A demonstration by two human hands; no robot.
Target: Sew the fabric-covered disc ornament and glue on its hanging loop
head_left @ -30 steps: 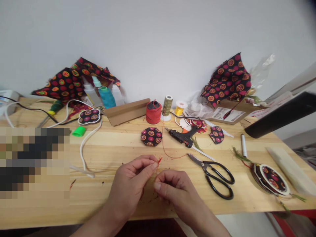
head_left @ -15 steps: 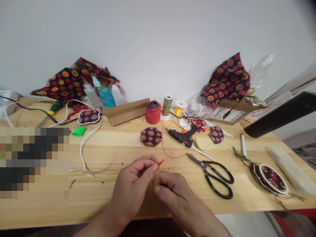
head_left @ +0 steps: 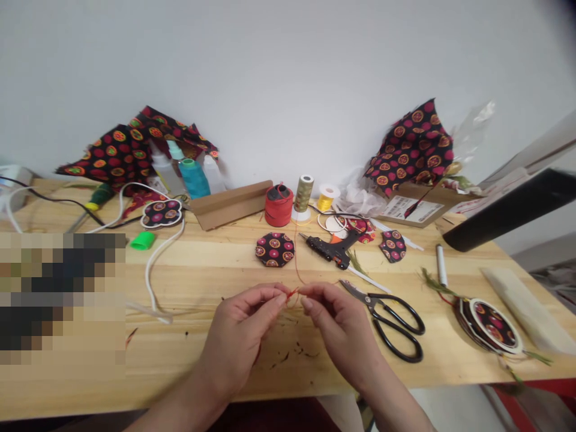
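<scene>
Over the front middle of the table, my left hand (head_left: 243, 327) pinches a short bit of red cord (head_left: 292, 294) between thumb and forefinger. My right hand (head_left: 339, 324) is closed in a pinch close beside it, on a thin thread (head_left: 295, 304) that loops by the cord's tip. How the thread is wound there is too small to tell. An orange-brown thread (head_left: 296, 264) runs from near the olive thread spool (head_left: 305, 195) down toward the scissors (head_left: 375, 306). These scissors lie partly spread, right of my right hand. An octagonal patterned fabric piece (head_left: 275, 249) lies beyond my hands.
A black glue gun (head_left: 330, 249) lies behind the scissors. Red cord roll (head_left: 278, 207) and yellow spool (head_left: 326, 198) stand at the back. A round patterned ornament (head_left: 490, 327) lies at right, near a marker (head_left: 441, 266). A white cable (head_left: 150, 270) curves at left.
My right hand has risen and turned, bringing its fingertips level with the left's at the cord tip. Dark scraps on the table now show between my hands. My left hand has barely moved.
</scene>
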